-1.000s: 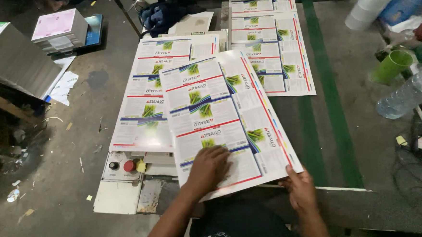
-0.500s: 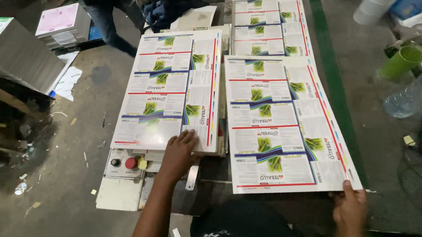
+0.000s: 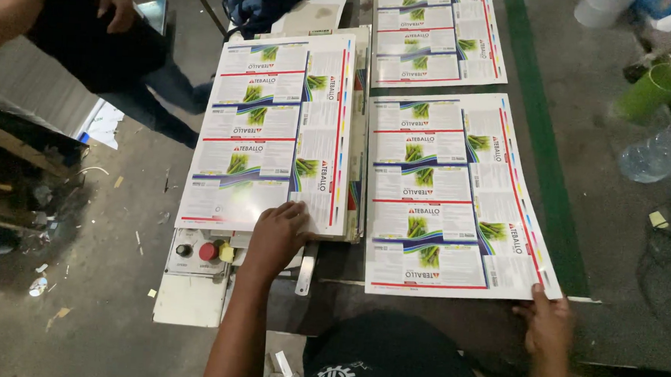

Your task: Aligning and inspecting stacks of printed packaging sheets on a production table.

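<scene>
My left hand [image 3: 276, 235] rests flat on the near edge of a stack of printed label sheets [image 3: 273, 132] in white, green and red, lying on a machine table. My right hand [image 3: 549, 326] pinches the near right corner of a single printed sheet [image 3: 450, 194] that lies flat to the right of the stack. Another printed sheet [image 3: 432, 33] lies farther back on the same side.
A control box with a red button [image 3: 208, 251] sits below the stack. Another person [image 3: 91, 30] stands at the upper left. A green cup [image 3: 650, 90] and a clear plastic bottle [image 3: 663, 148] are at the right. A green stripe [image 3: 540, 146] runs along the floor.
The single sheet has been swung off the stack and laid flat to its right. My right hand moved right with its corner; my left hand stayed at the stack's near edge.
</scene>
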